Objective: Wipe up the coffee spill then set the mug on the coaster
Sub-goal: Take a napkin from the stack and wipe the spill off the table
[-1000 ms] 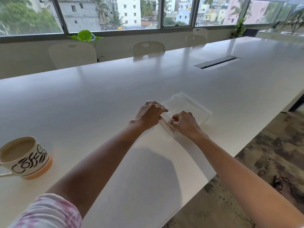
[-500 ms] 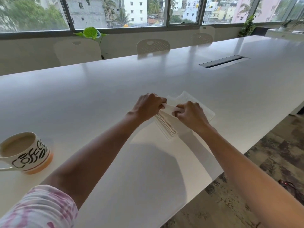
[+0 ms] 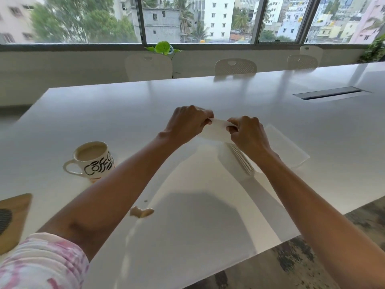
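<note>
We pinch one napkin (image 3: 217, 130) between both hands, the left hand (image 3: 187, 124) and right hand (image 3: 248, 135) each with fingers curled round an end, above the napkin stack (image 3: 241, 158) toward the table's (image 3: 104, 113) right edge. The coffee spill (image 3: 141, 212) lies toward the near edge, just beside our left forearm. The full mug (image 3: 93, 158) stands farther in, and the coaster (image 3: 14, 215) sits at the left edge. We judge that drawing the arm back could smear the spill or jog the mug.

One mug (image 3: 93, 160), one coaster (image 3: 18, 205), one spill (image 3: 141, 212), four chairs (image 3: 235, 66) (all white).
</note>
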Tool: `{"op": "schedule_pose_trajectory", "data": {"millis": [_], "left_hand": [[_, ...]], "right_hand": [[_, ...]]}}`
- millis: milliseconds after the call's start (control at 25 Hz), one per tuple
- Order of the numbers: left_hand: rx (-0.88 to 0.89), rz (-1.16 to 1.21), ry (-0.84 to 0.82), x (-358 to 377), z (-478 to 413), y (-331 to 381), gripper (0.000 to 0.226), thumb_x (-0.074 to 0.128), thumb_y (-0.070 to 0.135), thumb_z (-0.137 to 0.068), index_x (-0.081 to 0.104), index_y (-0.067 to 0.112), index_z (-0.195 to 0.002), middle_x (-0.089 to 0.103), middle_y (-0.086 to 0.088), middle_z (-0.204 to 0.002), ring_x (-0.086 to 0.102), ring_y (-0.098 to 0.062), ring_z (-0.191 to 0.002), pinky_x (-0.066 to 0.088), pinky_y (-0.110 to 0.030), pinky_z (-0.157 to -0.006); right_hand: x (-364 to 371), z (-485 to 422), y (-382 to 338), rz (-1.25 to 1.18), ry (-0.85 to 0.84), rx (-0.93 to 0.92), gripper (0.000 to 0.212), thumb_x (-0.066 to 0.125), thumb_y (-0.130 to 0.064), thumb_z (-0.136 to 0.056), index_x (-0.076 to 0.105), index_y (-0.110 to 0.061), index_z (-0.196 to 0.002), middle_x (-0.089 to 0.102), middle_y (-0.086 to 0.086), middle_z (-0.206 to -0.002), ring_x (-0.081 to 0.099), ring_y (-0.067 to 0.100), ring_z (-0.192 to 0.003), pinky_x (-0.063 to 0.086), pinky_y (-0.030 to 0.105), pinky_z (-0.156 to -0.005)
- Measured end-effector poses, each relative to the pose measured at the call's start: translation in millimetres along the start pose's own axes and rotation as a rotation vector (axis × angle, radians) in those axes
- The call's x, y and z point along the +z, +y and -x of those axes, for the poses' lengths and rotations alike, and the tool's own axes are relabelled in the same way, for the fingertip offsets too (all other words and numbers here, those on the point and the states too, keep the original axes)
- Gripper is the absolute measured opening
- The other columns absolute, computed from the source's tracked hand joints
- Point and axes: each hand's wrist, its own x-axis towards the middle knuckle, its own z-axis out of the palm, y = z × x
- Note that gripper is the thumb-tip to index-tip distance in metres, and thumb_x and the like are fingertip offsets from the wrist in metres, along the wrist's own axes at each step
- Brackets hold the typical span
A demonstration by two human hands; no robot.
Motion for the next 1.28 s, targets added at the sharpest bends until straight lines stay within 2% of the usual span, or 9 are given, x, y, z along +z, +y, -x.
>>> {"op": "schedule_pose_trajectory", "data": {"millis": [160, 360, 520, 640, 840, 960, 1080, 1200, 1280], "left_hand": [[-0.041, -0.046, 0.043, -32.7, 41.7, -23.0, 0.01, 0.068, 0.024, -0.089, 0.075, 0.021, -0.094, 0.077, 0.004, -0.082, 0.073, -0.021, -0.072, 0.037, -0.021, -0.061], [-0.096, -0.062, -0.002, -67.7, 107.1, -36.9, 0.015, 0.065, 0.026, -0.092, 0.076, 0.021, -0.099, 0.078, 0.004, -0.091, 0.073, -0.022, -0.081, 0.046, -0.025, -0.065], [-0.171, -0.069, -0.087, -83.4, 169.8, -33.6, 0.019, 0.06, 0.03, -0.094, 0.075, 0.023, -0.105, 0.078, 0.004, -0.098, 0.072, -0.022, -0.091, 0.054, -0.034, -0.066], [-0.179, -0.041, -0.16, -86.4, 216.1, -24.7, 0.021, 0.06, 0.032, -0.094, 0.074, 0.024, -0.107, 0.077, 0.005, -0.098, 0.072, -0.021, -0.091, 0.056, -0.036, -0.065], [-0.18, 0.055, -0.204, -82.4, 269.4, -9.4, 0.016, 0.063, 0.03, -0.092, 0.075, 0.025, -0.102, 0.076, 0.007, -0.09, 0.071, -0.019, -0.082, 0.053, -0.032, -0.056], [-0.196, 0.083, -0.21, -76.5, 286.0, -3.2, 0.017, 0.062, 0.032, -0.092, 0.075, 0.027, -0.102, 0.076, 0.008, -0.09, 0.071, -0.018, -0.082, 0.054, -0.034, -0.057], [-0.199, 0.105, -0.215, -74.9, 295.8, 3.8, 0.018, 0.061, 0.033, -0.092, 0.075, 0.027, -0.103, 0.076, 0.008, -0.093, 0.071, -0.018, -0.086, 0.053, -0.033, -0.059], [-0.23, 0.144, -0.25, -74.5, 299.2, 6.3, 0.024, 0.058, 0.041, -0.092, 0.074, 0.029, -0.105, 0.076, 0.009, -0.099, 0.071, -0.016, -0.094, 0.054, -0.033, -0.066], [-0.276, 0.169, -0.263, -78.2, 299.3, 6.3, 0.04, 0.052, 0.06, -0.088, 0.074, 0.031, -0.105, 0.076, 0.011, -0.103, 0.07, -0.014, -0.097, 0.055, -0.033, -0.073]], "right_hand": [[12.5, 5.0, -39.4, -0.059, -0.021, -0.09, 0.017, 0.052, -0.014, -0.09, 0.067, -0.007, -0.085, 0.067, 0.014, -0.071, 0.061, 0.034, -0.066, 0.052, 0.038, -0.063], [34.7, 31.6, -83.5, -0.122, -0.117, -0.159, 0.019, 0.052, -0.018, -0.091, 0.07, -0.022, -0.093, 0.063, 0.003, -0.072, 0.061, 0.034, -0.073, 0.045, 0.034, -0.061], [57.9, 69.8, -105.8, -0.149, -0.22, -0.225, 0.024, 0.054, -0.019, -0.092, 0.072, -0.025, -0.107, 0.076, 0.008, -0.096, 0.067, 0.032, -0.089, 0.053, 0.038, -0.074], [73.0, 101.8, -112.3, -0.15, -0.299, -0.26, 0.026, 0.057, -0.018, -0.091, 0.073, -0.026, -0.11, 0.076, 0.007, -0.101, 0.069, 0.03, -0.09, 0.054, 0.039, -0.077], [85.6, 143.6, -115.9, -0.152, -0.423, -0.299, 0.028, 0.059, -0.016, -0.09, 0.073, -0.028, -0.111, 0.077, 0.003, -0.097, 0.068, 0.023, -0.071, 0.053, 0.034, -0.065], [86.1, 156.9, -116.7, -0.117, -0.466, -0.314, 0.028, 0.058, -0.017, -0.09, 0.073, -0.029, -0.11, 0.076, 0.004, -0.084, 0.059, 0.021, -0.059, 0.052, 0.037, -0.059], [83.8, 165.2, -114.5, -0.095, -0.479, -0.333, 0.03, 0.058, -0.017, -0.089, 0.072, -0.031, -0.11, 0.076, 0.003, -0.081, 0.059, 0.021, -0.057, 0.052, 0.039, -0.057], [80.2, 170.9, -112.7, -0.081, -0.518, -0.32, 0.029, 0.059, -0.028, -0.088, 0.07, -0.033, -0.114, 0.077, 0.0, -0.097, 0.069, 0.021, -0.075, 0.056, 0.039, -0.069], [75.3, 172.7, -115.7, -0.06, -0.562, -0.344, 0.039, 0.06, -0.05, -0.082, 0.069, -0.032, -0.116, 0.074, -0.006, -0.113, 0.07, 0.015, -0.098, 0.056, 0.036, -0.085]]}}
